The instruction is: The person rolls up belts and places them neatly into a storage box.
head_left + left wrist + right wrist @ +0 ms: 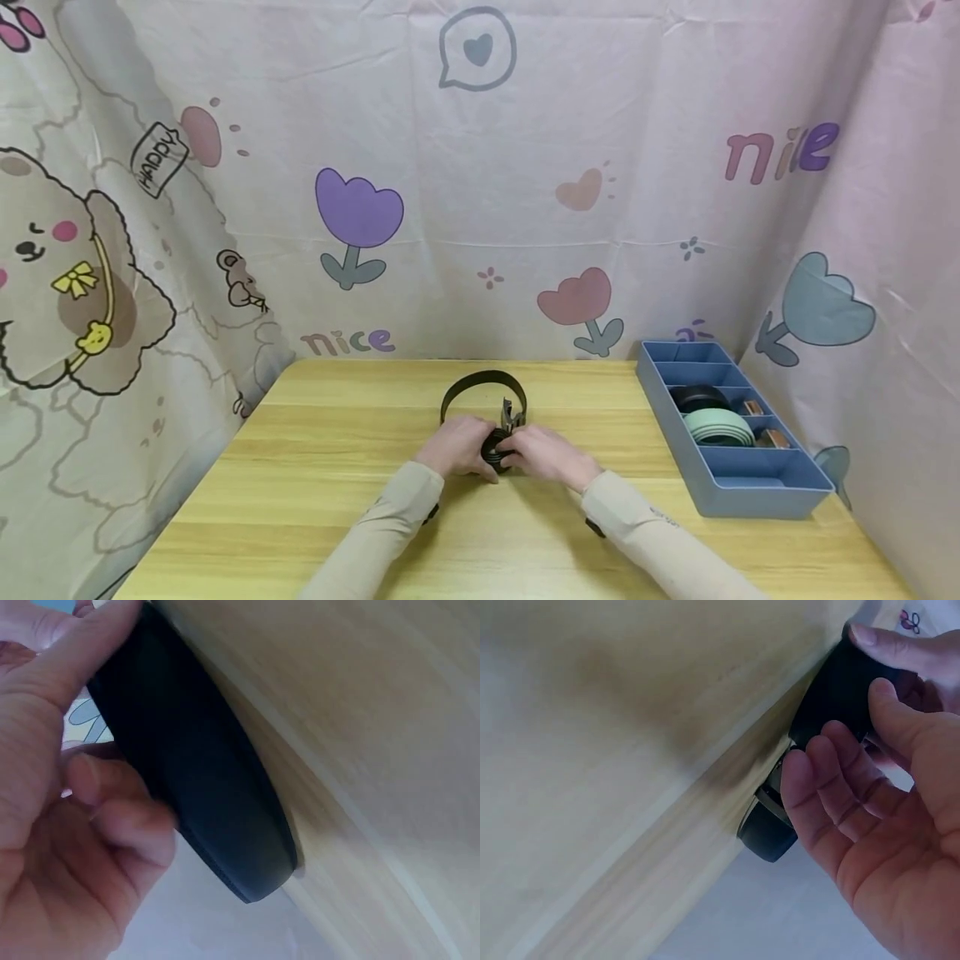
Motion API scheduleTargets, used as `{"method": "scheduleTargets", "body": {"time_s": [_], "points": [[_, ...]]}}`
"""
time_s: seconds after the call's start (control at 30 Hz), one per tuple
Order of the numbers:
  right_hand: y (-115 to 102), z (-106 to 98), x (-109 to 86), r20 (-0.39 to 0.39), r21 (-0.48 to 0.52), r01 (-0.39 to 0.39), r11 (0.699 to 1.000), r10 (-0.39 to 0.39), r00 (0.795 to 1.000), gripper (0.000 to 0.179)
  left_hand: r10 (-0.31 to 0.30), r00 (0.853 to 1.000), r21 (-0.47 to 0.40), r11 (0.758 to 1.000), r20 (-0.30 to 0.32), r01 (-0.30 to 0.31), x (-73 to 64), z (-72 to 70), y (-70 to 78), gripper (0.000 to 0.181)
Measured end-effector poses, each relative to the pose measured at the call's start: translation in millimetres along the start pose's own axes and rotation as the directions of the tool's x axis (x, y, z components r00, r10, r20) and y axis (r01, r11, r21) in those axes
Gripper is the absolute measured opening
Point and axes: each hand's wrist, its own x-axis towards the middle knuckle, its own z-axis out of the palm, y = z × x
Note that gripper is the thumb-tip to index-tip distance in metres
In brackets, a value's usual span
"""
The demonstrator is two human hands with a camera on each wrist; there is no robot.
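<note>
A black belt (pixel 483 378) stands on edge on the table, partly wound into a tight coil (pixel 494 451) with the rest in a wide loop behind it. Its metal buckle (pixel 511 414) is at the loop's right side, just behind the coil. My left hand (pixel 457 445) grips the coil from the left; in the left wrist view its thumb lies along the black strap (pixel 202 765). From the right, my right hand (pixel 551 455) holds the same coil between thumb and fingers. The right wrist view shows its fingertips on the strap (pixel 840 694). The coil's inner end is hidden by the fingers.
On the right of the wooden table (pixel 315 483) stands a blue divided box (pixel 765 502). Its compartments hold a coiled pale green belt (pixel 718 425), a coiled black belt (pixel 699 397) and small brown pieces. A printed curtain (pixel 465 208) hangs behind the table and at both sides.
</note>
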Motion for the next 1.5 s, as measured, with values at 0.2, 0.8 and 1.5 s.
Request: {"method": "scheduleTargets", "body": {"time_s": [0.2,0.8,1.5], "points": [[3.4,-4.8,-2.3,0.014,-0.006,0.015,1.0,-0.015,1.0,0.01,0.044,0.998,-0.056,0.998,0.046,-0.042,-0.4,-5.6,-0.3,0.052],[0.5,-2.6,-0.6,0.001,0.0,-0.005,1.0,0.005,1.0,0.006,-0.014,0.998,-0.035,0.999,0.053,0.016,4.7,-6.1,1.7,0.06],[9.9,2.7,1.1,0.016,-0.004,0.017,1.0,-0.017,1.0,0.02,0.023,0.996,-0.129,0.992,0.085,-0.011,0.4,-9.6,-4.7,0.071]]}}
